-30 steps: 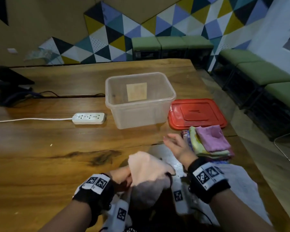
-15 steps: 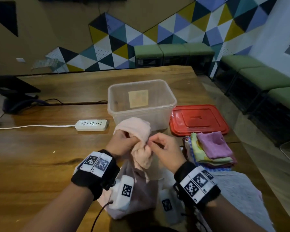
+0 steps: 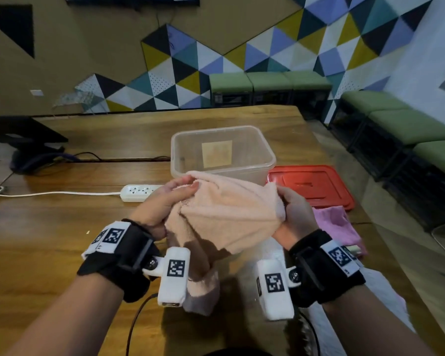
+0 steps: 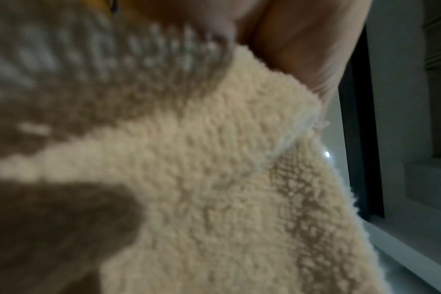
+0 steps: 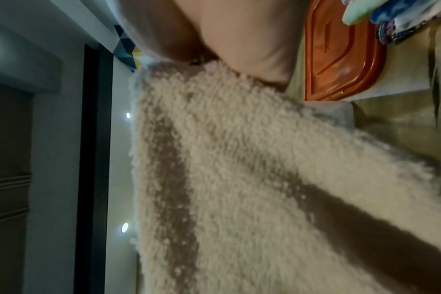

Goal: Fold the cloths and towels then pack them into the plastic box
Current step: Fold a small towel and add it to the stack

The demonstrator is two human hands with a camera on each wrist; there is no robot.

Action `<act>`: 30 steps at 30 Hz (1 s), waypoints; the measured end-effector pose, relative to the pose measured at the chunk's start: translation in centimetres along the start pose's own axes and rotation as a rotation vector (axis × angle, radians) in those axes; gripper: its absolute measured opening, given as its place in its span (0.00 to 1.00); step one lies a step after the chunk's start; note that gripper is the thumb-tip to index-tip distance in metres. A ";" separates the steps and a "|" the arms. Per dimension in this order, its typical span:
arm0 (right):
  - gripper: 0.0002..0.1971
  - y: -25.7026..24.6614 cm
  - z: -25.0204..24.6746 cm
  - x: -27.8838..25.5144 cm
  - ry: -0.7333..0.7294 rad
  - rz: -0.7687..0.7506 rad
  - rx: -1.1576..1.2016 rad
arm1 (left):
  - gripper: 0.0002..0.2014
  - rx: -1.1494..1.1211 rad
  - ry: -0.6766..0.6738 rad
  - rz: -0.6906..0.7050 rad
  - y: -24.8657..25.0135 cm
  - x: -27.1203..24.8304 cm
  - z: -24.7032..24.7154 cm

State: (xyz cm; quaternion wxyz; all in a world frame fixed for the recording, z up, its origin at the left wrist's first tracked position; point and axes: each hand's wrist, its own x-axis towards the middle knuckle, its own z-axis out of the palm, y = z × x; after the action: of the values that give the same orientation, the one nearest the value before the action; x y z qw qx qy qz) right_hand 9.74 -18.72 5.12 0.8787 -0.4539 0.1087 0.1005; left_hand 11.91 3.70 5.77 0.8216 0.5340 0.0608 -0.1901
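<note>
A fluffy peach towel (image 3: 224,214) is held up above the wooden table, stretched between both hands. My left hand (image 3: 170,199) pinches its left upper corner and my right hand (image 3: 293,209) grips its right upper edge. The rest of the towel hangs down between my wrists. The towel (image 4: 214,179) fills the left wrist view, and the same towel (image 5: 227,179) fills the right wrist view. Just behind it stands the clear plastic box (image 3: 222,152), with only a paper label showing inside. A stack of folded cloths with a pink cloth (image 3: 334,227) on top lies to the right.
The red lid (image 3: 311,185) lies flat right of the box. A white power strip (image 3: 139,192) with its cord lies left of the box. A white towel (image 3: 380,291) is spread at the near right. The table's right edge (image 3: 370,227) drops to the floor.
The hands have moved apart, spreading the bunched peach towel wide between them. A second ago the towel was low near my lap, held by the left hand alone.
</note>
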 end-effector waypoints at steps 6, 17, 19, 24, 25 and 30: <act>0.45 2.0 1.1 -0.7 -0.136 0.084 -0.278 | 0.37 -0.033 -0.155 -0.004 -0.5 -0.6 1.0; 0.16 -3.5 0.3 0.6 0.154 -0.192 -0.317 | 0.19 -0.106 0.227 0.177 2.7 0.0 -0.4; 0.13 -5.7 1.0 0.4 0.163 -0.298 -0.343 | 0.17 -0.102 0.221 0.252 4.4 -0.3 0.2; 0.26 -8.8 2.6 1.0 0.033 -0.299 -0.661 | 0.22 -0.101 0.101 0.396 8.3 -0.8 1.1; 0.31 -9.1 2.6 1.1 0.011 -0.285 -0.605 | 0.23 -0.112 0.097 0.413 8.7 -0.9 1.2; 0.37 -9.3 1.7 0.8 -0.172 -0.287 -0.439 | 0.35 0.152 -0.001 0.339 8.9 -1.4 1.1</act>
State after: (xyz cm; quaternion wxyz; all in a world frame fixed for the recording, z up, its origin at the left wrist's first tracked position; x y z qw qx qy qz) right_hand 13.25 -22.60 13.07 0.7704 -0.6341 -0.0561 0.0344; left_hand 13.90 6.24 14.28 0.7992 0.5970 -0.0450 -0.0532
